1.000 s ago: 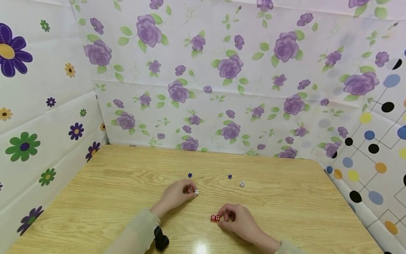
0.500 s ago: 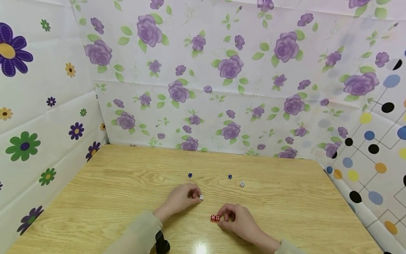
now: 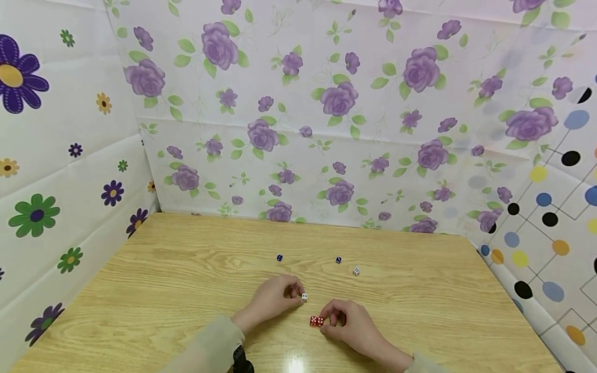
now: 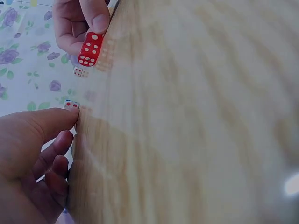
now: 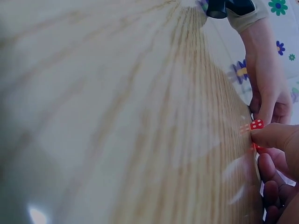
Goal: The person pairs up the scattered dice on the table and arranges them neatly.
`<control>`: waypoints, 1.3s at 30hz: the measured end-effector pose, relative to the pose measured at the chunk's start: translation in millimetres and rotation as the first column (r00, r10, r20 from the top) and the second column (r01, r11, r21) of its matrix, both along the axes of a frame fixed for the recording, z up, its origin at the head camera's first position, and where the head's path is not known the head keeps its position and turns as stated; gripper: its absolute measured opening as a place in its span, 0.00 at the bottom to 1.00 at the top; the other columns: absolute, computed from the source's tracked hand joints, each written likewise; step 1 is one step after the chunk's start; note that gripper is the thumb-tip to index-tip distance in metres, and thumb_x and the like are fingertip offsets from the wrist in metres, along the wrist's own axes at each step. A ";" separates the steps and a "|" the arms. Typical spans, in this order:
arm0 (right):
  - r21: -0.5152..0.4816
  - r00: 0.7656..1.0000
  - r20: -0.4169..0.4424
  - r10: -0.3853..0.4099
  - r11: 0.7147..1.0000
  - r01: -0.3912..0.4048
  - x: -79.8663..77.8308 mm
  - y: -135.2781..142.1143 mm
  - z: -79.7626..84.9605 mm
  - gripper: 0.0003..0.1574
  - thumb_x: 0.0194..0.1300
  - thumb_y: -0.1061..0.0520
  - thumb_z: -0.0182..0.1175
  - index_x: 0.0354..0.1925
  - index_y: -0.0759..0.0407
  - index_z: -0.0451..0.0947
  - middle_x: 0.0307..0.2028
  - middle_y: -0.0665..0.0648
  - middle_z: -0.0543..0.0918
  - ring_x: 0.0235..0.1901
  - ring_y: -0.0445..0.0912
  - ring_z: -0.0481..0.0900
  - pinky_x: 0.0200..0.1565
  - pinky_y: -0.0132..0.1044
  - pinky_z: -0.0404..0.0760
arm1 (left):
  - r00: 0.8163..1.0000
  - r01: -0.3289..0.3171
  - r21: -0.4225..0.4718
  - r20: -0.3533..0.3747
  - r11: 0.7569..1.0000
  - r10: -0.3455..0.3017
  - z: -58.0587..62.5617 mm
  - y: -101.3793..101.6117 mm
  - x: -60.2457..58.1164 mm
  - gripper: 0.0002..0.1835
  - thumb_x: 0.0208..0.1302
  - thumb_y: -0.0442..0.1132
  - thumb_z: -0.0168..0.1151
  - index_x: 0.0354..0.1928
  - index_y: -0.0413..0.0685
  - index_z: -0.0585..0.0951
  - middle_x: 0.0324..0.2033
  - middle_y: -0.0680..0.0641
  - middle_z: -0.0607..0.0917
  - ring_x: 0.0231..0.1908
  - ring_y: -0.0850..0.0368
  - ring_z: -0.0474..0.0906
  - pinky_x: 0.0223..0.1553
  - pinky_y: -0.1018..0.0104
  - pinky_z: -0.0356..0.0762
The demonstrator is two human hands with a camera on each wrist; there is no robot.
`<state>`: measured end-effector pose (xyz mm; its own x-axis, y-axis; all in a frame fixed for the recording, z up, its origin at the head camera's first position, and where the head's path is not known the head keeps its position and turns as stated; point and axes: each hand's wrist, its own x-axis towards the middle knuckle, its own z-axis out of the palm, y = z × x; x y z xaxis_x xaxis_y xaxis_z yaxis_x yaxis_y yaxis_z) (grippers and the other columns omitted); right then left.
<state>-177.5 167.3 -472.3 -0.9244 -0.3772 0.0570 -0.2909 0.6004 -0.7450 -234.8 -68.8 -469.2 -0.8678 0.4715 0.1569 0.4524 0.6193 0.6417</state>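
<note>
In the head view my left hand (image 3: pixel 274 299) pinches a white die (image 3: pixel 304 297) between thumb and fingertip, low over the tabletop or on it. Its pips look red in the left wrist view, where the thumb partly covers the die (image 4: pixel 71 105). To the right and nearer to me, my right hand (image 3: pixel 350 324) grips a red die (image 3: pixel 320 321) with thumb and finger. A second red die (image 3: pixel 313 320) sits against it on the left, face to face. From the right wrist, the fingers hide part of the red dice (image 5: pixel 257 124).
Farther back on the wooden table (image 3: pixel 196 259) lie a blue die (image 3: pixel 280 257) at left, another blue die (image 3: pixel 338 260) and a white die (image 3: pixel 356 271) at right. A floral cloth (image 3: pixel 308 171) stands behind the table, with patterned cloths at both sides.
My left hand has carried the white die rightward and nearer to me, close to the red pair. My right hand and the red dice have stayed put.
</note>
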 end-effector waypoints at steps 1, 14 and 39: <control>-0.002 1.000 0.002 0.001 1.000 -0.001 -0.1 0.3 -0.2 0.07 0.57 0.52 0.71 0.35 0.44 0.83 0.25 0.43 0.76 0.22 0.32 0.67 0.27 0.27 0.67 | 1.000 -0.001 -0.002 -0.003 1.000 0.001 -0.6 0.6 0.0 0.06 0.58 0.42 0.72 0.33 0.56 0.82 0.24 0.61 0.78 0.25 0.70 0.69 0.30 0.72 0.66; -0.009 1.000 0.001 0.010 1.000 -0.010 0.9 1.2 -0.6 0.08 0.58 0.52 0.71 0.37 0.44 0.83 0.25 0.43 0.77 0.23 0.32 0.68 0.27 0.27 0.68 | 1.000 0.018 -0.009 -0.004 1.000 -0.018 2.3 4.7 6.5 0.06 0.58 0.44 0.72 0.33 0.59 0.83 0.24 0.63 0.78 0.24 0.72 0.69 0.30 0.74 0.67; -0.003 1.000 -0.023 0.008 1.000 -0.008 -0.5 0.8 -4.1 0.08 0.58 0.50 0.71 0.37 0.43 0.83 0.25 0.43 0.77 0.23 0.31 0.68 0.27 0.27 0.68 | 1.000 0.029 -0.026 -0.003 0.999 -0.029 0.0 9.1 7.7 0.06 0.57 0.46 0.73 0.33 0.61 0.82 0.24 0.64 0.77 0.25 0.73 0.68 0.31 0.74 0.66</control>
<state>-178.0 168.2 -476.5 -0.9196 -0.3847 0.0798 -0.3133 0.5954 -0.7398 -227.1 -59.7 -469.2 -0.8530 0.5007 0.1472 0.4730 0.6223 0.6238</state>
